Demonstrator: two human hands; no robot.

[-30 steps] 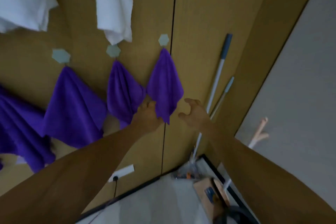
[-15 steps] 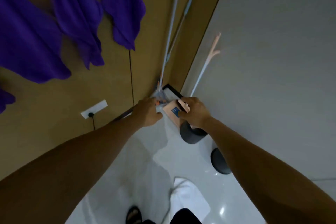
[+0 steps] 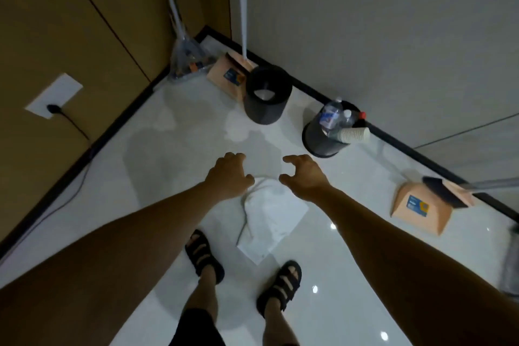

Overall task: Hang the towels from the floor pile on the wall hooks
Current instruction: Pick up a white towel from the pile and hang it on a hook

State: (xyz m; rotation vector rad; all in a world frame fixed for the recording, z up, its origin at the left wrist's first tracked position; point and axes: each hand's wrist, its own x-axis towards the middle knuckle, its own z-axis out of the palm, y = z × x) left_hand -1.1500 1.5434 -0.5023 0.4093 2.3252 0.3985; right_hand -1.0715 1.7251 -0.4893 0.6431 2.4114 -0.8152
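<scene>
A white towel (image 3: 269, 219) lies crumpled on the glossy white floor just ahead of my sandalled feet. My left hand (image 3: 229, 175) hovers above the towel's far left corner, fingers loosely curled, holding nothing. My right hand (image 3: 304, 175) hovers above its far right corner, fingers spread and bent, also holding nothing. Both arms reach forward and down. The wall hooks and the hung towels are out of view.
Two black bins stand near the grey wall: one nearly empty (image 3: 266, 94), one (image 3: 327, 135) stuffed with bottles and paper cups. Orange dustpans sit in the corner (image 3: 229, 77) and at the right (image 3: 421, 211). Mop handles (image 3: 175, 11) lean in the corner. A wall socket (image 3: 53, 95) has a cable.
My view has swung down from the wall with its purple towels to the floor. Both hands have dropped from the hung purple towel to just above the white towel.
</scene>
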